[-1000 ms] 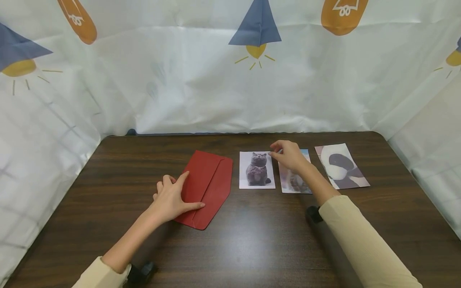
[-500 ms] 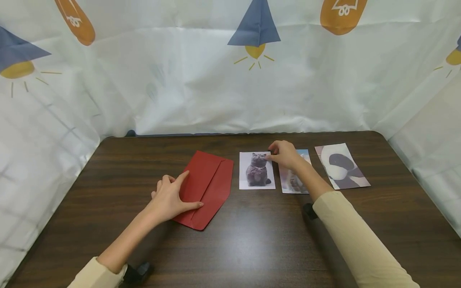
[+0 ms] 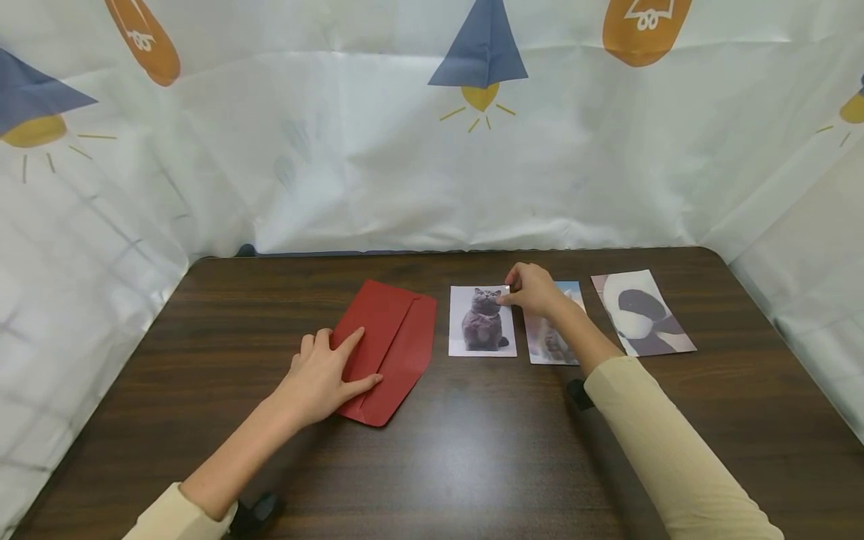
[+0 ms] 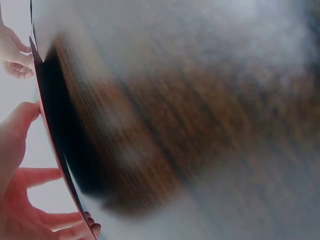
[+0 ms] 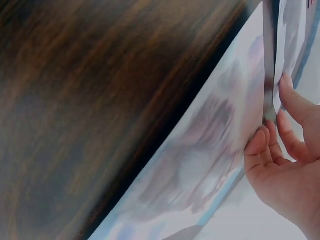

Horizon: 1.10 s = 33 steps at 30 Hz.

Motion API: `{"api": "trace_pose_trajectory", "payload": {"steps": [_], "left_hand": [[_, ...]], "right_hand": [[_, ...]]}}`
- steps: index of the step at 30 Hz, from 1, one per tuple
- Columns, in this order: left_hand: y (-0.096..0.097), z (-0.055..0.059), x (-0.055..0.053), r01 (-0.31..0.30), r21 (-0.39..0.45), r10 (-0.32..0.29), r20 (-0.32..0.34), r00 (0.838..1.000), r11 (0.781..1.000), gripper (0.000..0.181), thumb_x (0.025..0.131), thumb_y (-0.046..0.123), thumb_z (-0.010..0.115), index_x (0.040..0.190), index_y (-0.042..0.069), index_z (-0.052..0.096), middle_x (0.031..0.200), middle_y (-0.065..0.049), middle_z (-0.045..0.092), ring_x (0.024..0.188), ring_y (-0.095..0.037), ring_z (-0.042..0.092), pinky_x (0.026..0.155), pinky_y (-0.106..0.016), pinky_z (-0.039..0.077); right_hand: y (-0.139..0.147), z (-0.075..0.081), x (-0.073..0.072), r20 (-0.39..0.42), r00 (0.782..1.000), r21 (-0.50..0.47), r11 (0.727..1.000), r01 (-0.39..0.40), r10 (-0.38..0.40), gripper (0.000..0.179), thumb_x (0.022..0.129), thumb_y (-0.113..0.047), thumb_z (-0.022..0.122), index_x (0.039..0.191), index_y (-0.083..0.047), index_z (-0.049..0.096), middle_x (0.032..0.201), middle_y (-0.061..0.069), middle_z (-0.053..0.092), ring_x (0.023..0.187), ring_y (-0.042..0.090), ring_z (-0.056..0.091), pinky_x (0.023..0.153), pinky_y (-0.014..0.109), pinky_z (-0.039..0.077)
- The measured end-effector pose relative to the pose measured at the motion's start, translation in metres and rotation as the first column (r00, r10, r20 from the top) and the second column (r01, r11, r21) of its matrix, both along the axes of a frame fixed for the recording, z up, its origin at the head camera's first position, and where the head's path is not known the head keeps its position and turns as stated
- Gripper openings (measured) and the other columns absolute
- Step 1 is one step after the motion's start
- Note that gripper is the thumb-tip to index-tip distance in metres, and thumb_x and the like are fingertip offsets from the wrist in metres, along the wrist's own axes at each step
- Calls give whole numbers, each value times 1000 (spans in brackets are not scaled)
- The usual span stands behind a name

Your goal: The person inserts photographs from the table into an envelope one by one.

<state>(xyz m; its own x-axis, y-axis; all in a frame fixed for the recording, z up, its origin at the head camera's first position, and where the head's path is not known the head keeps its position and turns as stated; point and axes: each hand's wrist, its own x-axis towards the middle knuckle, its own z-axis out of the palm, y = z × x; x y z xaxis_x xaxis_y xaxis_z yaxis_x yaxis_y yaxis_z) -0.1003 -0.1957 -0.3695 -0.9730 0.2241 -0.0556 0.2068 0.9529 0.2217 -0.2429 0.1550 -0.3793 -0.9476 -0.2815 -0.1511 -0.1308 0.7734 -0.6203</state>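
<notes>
Head view shows the left hand (image 3: 317, 379) spread wide, thumb and forefinger well apart with their tips on the red envelope (image 3: 410, 341), which lies slanted on the table, left of the cards. The right hand (image 3: 536, 289) is narrow, thumb and forefinger pinching the upper right corner of the grey-cat card (image 3: 482, 322), the other fingers curled in; how far the forefinger reaches under the paper cannot be told. That card lies just beside the envelope, apart from it. To lift it cleanly, the pinch would best stay at the very corner, light enough not to crease the paper, with the edge peeled up before the whole card is raised. The curled fingers sit close over the middle card (image 3: 547, 343), partly hidden by the hand, so keeping them high should avoid dragging it. A steady, flat press from the left hand would probably stop the envelope sliding. Farther right lies the slanted third card (image 3: 644, 315), well apart from the envelope. All rest on the dark wooden table (image 3: 439, 465), before a pale curtain (image 3: 378, 150) printed with lamps.
</notes>
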Motion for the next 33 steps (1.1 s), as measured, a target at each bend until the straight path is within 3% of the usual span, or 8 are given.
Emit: {"api": "trace_pose_trajectory", "payload": {"steps": [8, 13, 19, 24, 33], "left_hand": [[0, -4, 2, 10, 6, -10, -50, 999, 1000, 71, 91, 43, 79, 152, 13, 58, 135, -39, 49, 111, -52, 49, 83, -62, 51], [2, -3, 1, -13, 37, 15, -43, 999, 999, 73, 88, 37, 79, 153, 16, 57, 137, -38, 45, 114, -52, 47, 79, -62, 46], [6, -2, 1, -56, 89, 60, -44, 997, 994, 74, 84, 32, 77, 153, 17, 56, 141, -37, 42, 118, -53, 43, 77, -63, 42], [7, 1, 1, -92, 141, 97, -30, 995, 986, 77, 81, 29, 77, 153, 17, 56, 143, -38, 40, 122, -56, 41, 78, -64, 42], [8, 10, 0, -123, 198, 123, 10, 992, 973, 78, 81, 31, 78, 154, 19, 56, 146, -36, 38, 122, -55, 42, 76, -61, 42]], "right_hand": [[-3, 4, 2, -7, 1000, -22, 1000, 11, -11, 35, 94, -12, 81, 111, 5, 55, 96, 13, 58, 89, 28, 54, 82, 41, 48], [-3, 6, 2, -27, 1000, -26, 1000, 1, -1, 34, 93, -9, 81, 110, 6, 56, 90, 10, 59, 84, 26, 56, 80, 40, 49], [-3, 8, 1, -16, 1000, -58, 998, 14, -15, 32, 94, -8, 79, 114, 6, 58, 96, 12, 60, 92, 30, 58, 86, 44, 50], [-1, 7, 2, -18, 1000, -97, 995, 23, -25, 31, 96, -8, 77, 119, 6, 61, 97, 12, 60, 93, 29, 58, 83, 40, 50], [0, 4, 3, 29, 998, -223, 973, 57, -52, 28, 99, 1, 69, 125, 9, 62, 99, 14, 63, 75, 20, 69, 72, 30, 62]]}}
